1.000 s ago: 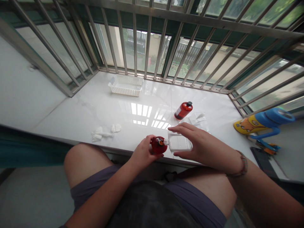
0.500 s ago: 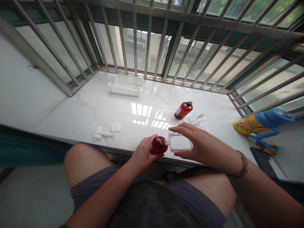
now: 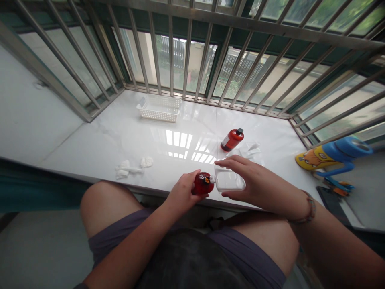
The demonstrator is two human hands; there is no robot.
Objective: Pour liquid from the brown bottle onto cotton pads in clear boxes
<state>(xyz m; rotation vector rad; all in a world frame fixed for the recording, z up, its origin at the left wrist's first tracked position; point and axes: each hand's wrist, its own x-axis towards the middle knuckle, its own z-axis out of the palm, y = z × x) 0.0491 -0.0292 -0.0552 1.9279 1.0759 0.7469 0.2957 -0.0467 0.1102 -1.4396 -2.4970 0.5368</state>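
My left hand (image 3: 185, 188) is wrapped round a dark red bottle (image 3: 202, 185), whose open neck faces up near the counter's front edge. In my right hand (image 3: 251, 178) a clear bottle (image 3: 230, 180) lies tipped on its side, gripped between thumb and fingers. Its mouth points left and meets the opening of the red bottle. Whether liquid is flowing between them is too small to tell. Behind my right hand stands a second red bottle (image 3: 231, 141) with a black cap and a pale label.
A white perforated basket (image 3: 159, 114) sits by the window bars. Crumpled white tissues (image 3: 123, 169) lie at the left front, and a clear plastic wrapper (image 3: 252, 150) lies past the right hand. A blue and yellow water bottle (image 3: 319, 157) and a dark phone (image 3: 335, 204) are at the right.
Both hands have shifted very slightly to the right with their bottles. The clear bottle's mouth stays at the red bottle's opening.
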